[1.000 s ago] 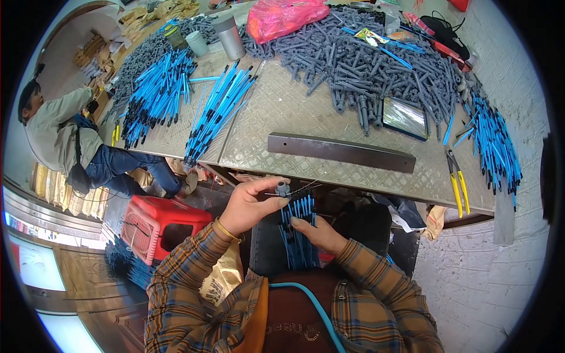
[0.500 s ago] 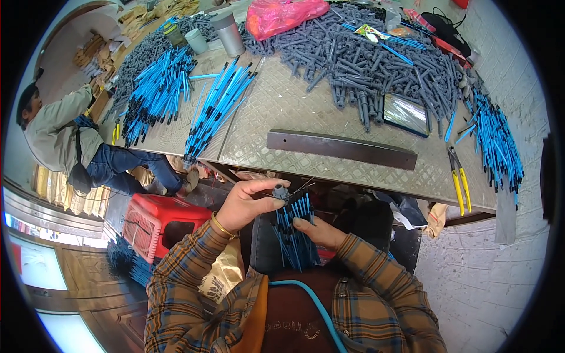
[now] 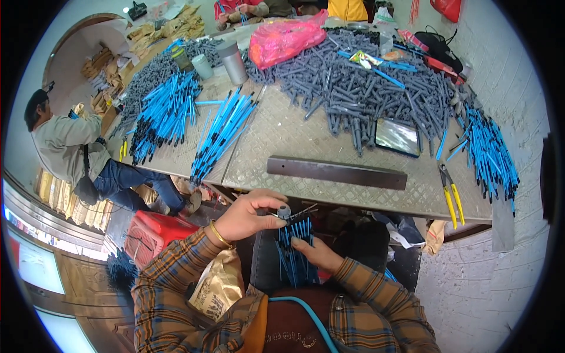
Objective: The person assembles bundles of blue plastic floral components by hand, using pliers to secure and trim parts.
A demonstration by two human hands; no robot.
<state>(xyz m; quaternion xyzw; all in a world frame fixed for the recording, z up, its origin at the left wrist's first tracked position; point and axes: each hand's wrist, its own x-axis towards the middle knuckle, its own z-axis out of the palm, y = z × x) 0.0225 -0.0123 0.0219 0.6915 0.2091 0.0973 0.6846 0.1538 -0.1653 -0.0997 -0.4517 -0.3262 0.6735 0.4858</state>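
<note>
My left hand (image 3: 250,215) pinches a small grey cap-like piece (image 3: 284,212) just below the table's front edge. Under it my right hand (image 3: 318,254) rests on a bundle of thin blue rods (image 3: 294,250) lying across my lap, with fingers spread over their lower ends. The grey piece sits right at the top ends of the blue rods. Both forearms wear plaid sleeves.
The metal tread-plate table (image 3: 306,147) carries a long flat steel bar (image 3: 336,172), a big heap of grey tubes (image 3: 365,88), blue rod piles (image 3: 223,135), a phone (image 3: 397,137), yellow-handled pliers (image 3: 450,197), a pink bag (image 3: 285,38). A seated person (image 3: 70,147) is at left by a red crate (image 3: 159,235).
My left hand with the grey piece stays at the rod tops, shifted slightly. The right hand has slid a little under the bundle.
</note>
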